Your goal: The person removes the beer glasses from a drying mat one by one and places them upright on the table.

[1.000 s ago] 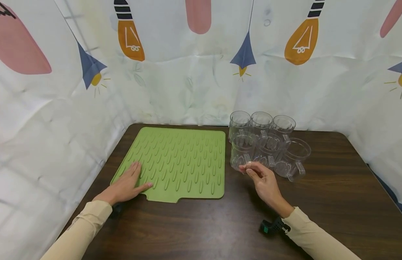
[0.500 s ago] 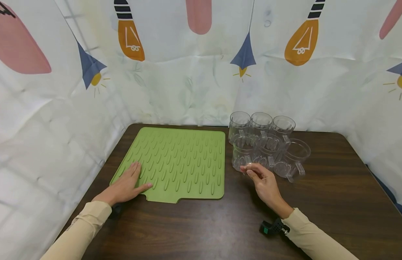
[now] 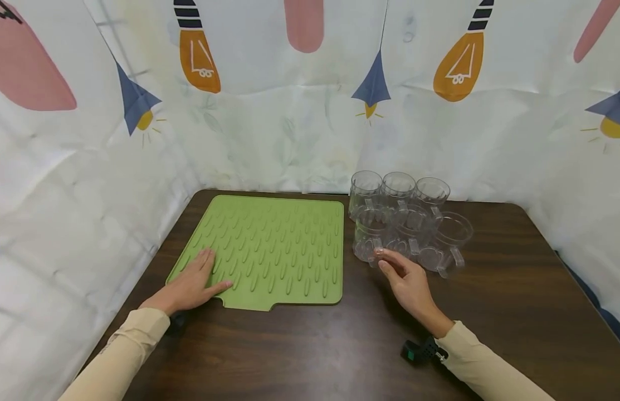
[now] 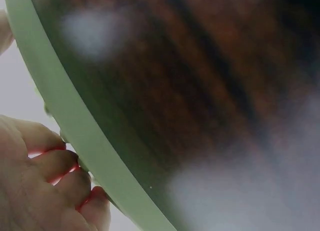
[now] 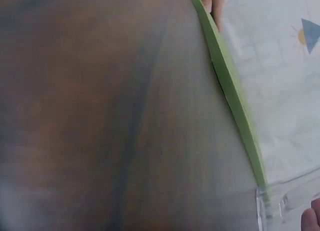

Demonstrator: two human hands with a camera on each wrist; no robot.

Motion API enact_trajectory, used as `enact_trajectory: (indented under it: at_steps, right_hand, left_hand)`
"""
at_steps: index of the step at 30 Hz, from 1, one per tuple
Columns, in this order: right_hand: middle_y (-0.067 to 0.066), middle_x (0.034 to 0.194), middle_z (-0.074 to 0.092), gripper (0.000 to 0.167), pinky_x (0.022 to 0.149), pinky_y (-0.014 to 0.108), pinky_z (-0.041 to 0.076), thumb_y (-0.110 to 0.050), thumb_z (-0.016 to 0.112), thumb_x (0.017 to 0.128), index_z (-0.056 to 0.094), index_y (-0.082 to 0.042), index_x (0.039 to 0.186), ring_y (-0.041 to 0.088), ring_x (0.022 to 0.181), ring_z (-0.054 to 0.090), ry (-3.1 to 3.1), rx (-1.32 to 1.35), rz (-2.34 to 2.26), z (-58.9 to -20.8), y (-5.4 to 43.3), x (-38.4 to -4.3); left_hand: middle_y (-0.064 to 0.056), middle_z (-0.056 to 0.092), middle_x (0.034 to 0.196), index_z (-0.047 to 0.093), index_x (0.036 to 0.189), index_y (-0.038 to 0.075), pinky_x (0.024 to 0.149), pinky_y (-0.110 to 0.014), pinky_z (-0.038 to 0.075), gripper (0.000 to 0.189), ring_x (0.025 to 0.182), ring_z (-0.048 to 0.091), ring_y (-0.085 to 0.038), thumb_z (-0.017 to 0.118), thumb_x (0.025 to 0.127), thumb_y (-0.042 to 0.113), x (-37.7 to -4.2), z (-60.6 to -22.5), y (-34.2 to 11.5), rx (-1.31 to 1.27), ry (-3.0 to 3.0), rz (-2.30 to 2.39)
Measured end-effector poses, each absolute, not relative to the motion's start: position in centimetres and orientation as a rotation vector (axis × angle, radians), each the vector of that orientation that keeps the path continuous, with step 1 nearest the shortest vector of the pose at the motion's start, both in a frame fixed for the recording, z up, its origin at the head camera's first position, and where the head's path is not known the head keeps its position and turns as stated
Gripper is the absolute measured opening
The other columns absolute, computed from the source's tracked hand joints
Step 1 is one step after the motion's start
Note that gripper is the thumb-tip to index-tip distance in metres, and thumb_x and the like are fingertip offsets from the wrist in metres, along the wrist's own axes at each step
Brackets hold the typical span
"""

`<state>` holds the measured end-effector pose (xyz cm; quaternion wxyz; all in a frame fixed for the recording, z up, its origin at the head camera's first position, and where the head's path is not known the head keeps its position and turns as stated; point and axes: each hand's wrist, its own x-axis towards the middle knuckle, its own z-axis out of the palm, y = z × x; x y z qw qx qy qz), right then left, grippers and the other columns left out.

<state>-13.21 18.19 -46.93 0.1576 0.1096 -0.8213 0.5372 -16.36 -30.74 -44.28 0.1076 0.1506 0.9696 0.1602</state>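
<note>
My left hand [image 3: 191, 281] lies flat on the near left corner of a green ridged drying mat [image 3: 264, 250], thumb spread to the right. In the left wrist view, its fingers [image 4: 55, 163] rest along the mat's edge. Six clear mugs, several in two rows, stand right of the mat; a front-left mug [image 3: 371, 236] is nearest my right hand [image 3: 407, 284]. The right hand's fingertips are loosely curved right at that mug's handle, with a gap between thumb and forefinger. The right wrist view has its fingertips [image 5: 310, 222] beside clear mug wall [image 5: 265, 211].
The mugs stand on a dark wooden table [image 3: 310, 356]. A front-right mug [image 3: 450, 239] has its handle toward me. Behind the table hangs a white printed curtain [image 3: 289, 122], which also runs along both sides. A black wrist device [image 3: 420, 351] sits under the right sleeve.
The right hand's fingertips have drawn back slightly to the right from the front-left mug's handle, which they pinched before. The left hand stays on the mat; the head view has shifted a little.
</note>
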Motion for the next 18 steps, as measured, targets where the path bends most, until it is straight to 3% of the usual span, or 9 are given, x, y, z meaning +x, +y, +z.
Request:
enact_trajectory:
  at_steps: [5,13,18]
  right_hand:
    - [0.016,0.135,0.071,0.042,0.093,0.001,0.05,-0.016,0.068,0.102,0.064,-0.008,0.143,-0.015,0.115,0.063,-2.377,0.262,1.491,-47.0,18.9,-12.1]
    - [0.017,0.133,0.072,0.042,0.09,0.004,0.054,-0.005,0.068,0.099,0.065,-0.007,0.141,-0.011,0.113,0.068,-2.335,0.375,1.427,-45.6,21.1,-9.3]
    - [0.0,0.135,0.072,0.05,0.087,0.007,0.056,0.011,0.07,0.092,0.065,-0.003,0.14,-0.009,0.114,0.069,-2.269,0.512,1.26,-43.5,23.3,-8.7]
  left_hand:
    - [-0.042,0.008,0.166,0.013,0.158,-0.018,0.122,-0.075,0.02,0.108,0.154,0.011,-0.06,0.059,0.1,0.06,-16.2,-44.3,-31.2,0.427,2.851,0.478]
    - [-0.045,0.01,0.164,0.016,0.157,-0.02,0.121,-0.076,0.022,0.108,0.152,0.013,-0.062,0.06,0.099,0.059,-15.9,-44.3,-31.4,0.422,2.848,0.458]
    - [-0.045,0.01,0.164,0.016,0.157,-0.02,0.121,-0.076,0.022,0.107,0.152,0.013,-0.063,0.061,0.099,0.059,-16.1,-43.9,-31.3,0.425,2.832,0.452]
